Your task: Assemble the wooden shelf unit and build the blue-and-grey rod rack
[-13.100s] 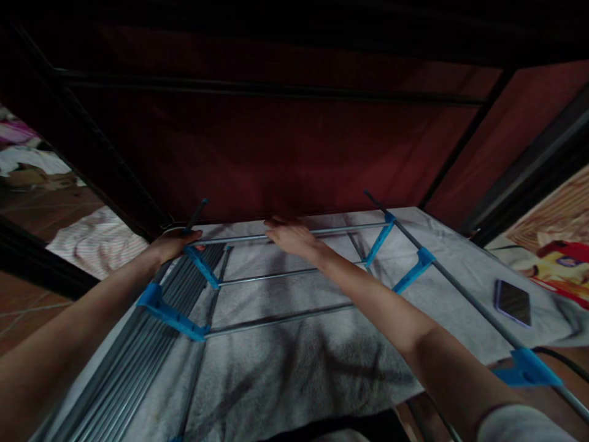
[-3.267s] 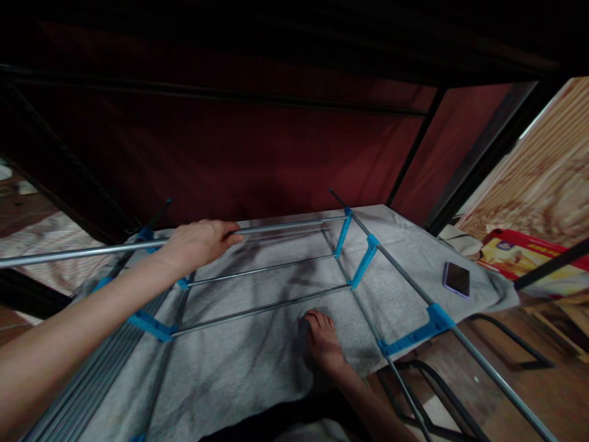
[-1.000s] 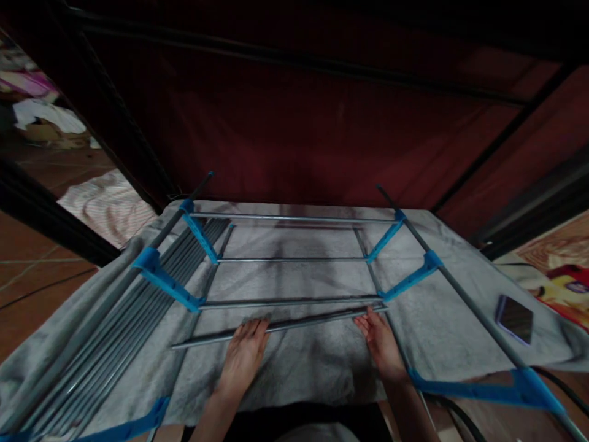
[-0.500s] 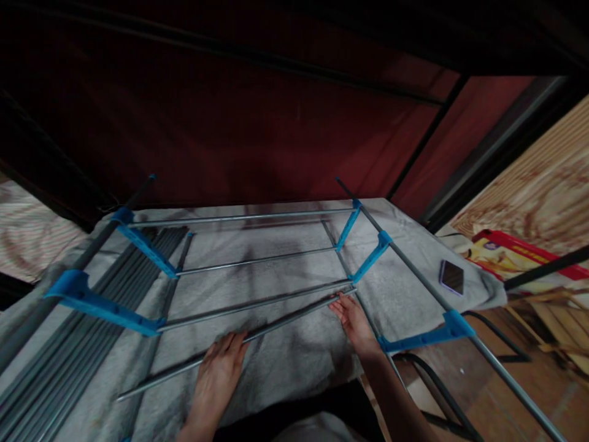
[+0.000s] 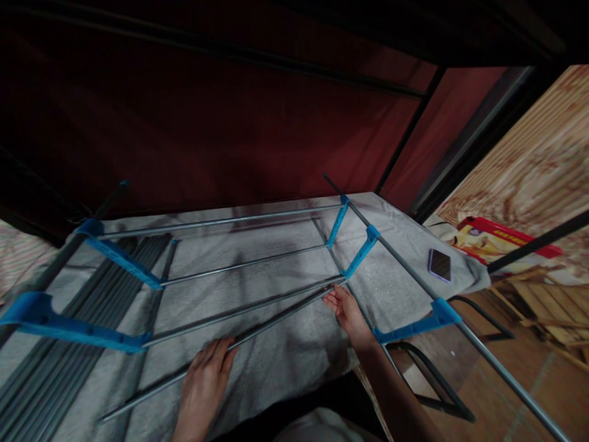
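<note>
Near the front edge of the grey cloth (image 5: 285, 368), a loose metal rod (image 5: 271, 322) lies aslant in both hands, its left end nearer the person, its right end farther off. The left hand (image 5: 205, 380) has its grip wrapped over the rod from above, left of its middle, fingers curled around it. The right hand (image 5: 345, 310) has a lighter grip, holding the rod by the fingers close to its right end. That end is just beside the right end of the rack's (image 5: 243, 264) nearest crossbar; I cannot tell whether the two touch. The rod's left end crosses over the rack's inner left tube.

The rack spreads over the middle of the cloth: long tubes run down both sides, with three crossbars between them and blue brackets joining the tubes in pairs. The nearest right bracket (image 5: 418, 322) stands at the cloth's front edge.

Along the left side of the cloth lies a bundle (image 5: 110, 294) of rods, partly behind the left brackets. A phone (image 5: 439, 264) rests toward the right corner. A dark red panel (image 5: 239, 141) rises along the far edge, and beyond the right corner is a red and yellow box (image 5: 506, 236).
</note>
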